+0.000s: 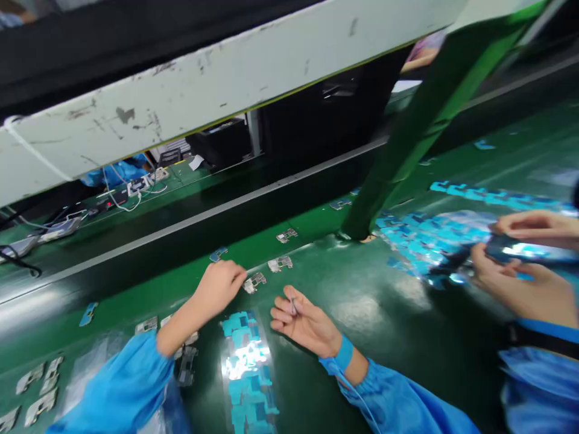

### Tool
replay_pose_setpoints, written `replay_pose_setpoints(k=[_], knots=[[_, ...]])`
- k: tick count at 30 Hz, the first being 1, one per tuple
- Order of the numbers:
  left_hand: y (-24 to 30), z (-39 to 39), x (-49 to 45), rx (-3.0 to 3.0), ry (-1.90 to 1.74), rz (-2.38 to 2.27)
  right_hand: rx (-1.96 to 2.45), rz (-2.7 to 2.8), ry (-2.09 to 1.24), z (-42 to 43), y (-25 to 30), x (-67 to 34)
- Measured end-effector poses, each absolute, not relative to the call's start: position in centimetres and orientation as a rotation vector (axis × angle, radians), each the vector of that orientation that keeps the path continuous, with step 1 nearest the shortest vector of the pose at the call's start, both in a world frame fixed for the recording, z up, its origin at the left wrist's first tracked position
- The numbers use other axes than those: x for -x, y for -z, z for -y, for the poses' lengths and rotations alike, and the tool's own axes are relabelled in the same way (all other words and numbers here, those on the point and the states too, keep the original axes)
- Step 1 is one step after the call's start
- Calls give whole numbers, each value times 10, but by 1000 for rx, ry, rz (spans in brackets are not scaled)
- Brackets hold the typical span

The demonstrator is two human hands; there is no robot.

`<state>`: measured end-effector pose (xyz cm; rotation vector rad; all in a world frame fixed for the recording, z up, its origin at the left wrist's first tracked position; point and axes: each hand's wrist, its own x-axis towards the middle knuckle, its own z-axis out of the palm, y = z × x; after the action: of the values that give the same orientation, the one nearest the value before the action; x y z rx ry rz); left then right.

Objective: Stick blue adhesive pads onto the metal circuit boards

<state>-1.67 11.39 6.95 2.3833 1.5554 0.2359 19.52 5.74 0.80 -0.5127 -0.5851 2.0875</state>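
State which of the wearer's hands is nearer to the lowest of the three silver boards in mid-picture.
Left. The left hand is at the left edge of the silver board; the right hand is apart, to its lower right.

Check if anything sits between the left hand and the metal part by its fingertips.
Nothing visible does. The left hand is close beside the metal part, contact unclear; the right hand is off to one side, outside the gap.

And it's a v. glossy green worktop (384, 337), smooth w/ bright glare; blue film strip (249, 392) v. shiny too, plastic. Grey parts (281, 263) dull-silvery, uneven, prob. metal tho blurred. Sleeve (398, 395): matt blue cloth, crumpled. White beam (235, 72): smooth, badly scuffed.
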Motion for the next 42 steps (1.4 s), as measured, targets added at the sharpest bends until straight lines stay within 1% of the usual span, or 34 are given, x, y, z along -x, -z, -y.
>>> replay_pose_setpoints(k=[3,6,10,12,15,17,19,23,26,28,33,37,42], knots=[[-57,-197,-43,-2383,-321,-1562,331,625,-2190,-58,-11,-205],[-29,-239,-95,-2338,-379,-1644,227,665,-2197,-60,-8,-213],[-4,-250,-116,-2286,-447,-1658,95,724,-2195,-72,4,-210],[-6,-253,-115,-2249,-500,-1613,32,761,-2198,-80,11,-203],[-23,-249,-111,-2151,-628,-1481,-9,793,-2181,-87,13,-198],[-37,-232,-101,-2028,-740,-1404,4,775,-2153,-86,10,-203],[-47,-199,-79,-1855,-829,-1359,39,710,-2107,-84,2,-212],[-59,-101,-17,-1475,-871,-1322,148,500,-1979,-83,-10,-227],[-58,-36,18,-1278,-929,-1351,275,425,-1944,-83,-8,-219],[-48,-8,31,-1196,-995,-1366,390,471,-1967,-76,-6,-204],[-14,22,32,-1059,-1148,-1303,708,827,-1962,-47,-4,-175],[-2,30,29,-999,-1132,-1215,862,1049,-1892,-36,-5,-170],[6,35,34,-1113,-1128,-1172,1063,1282,-1759,-31,-1,-170]])
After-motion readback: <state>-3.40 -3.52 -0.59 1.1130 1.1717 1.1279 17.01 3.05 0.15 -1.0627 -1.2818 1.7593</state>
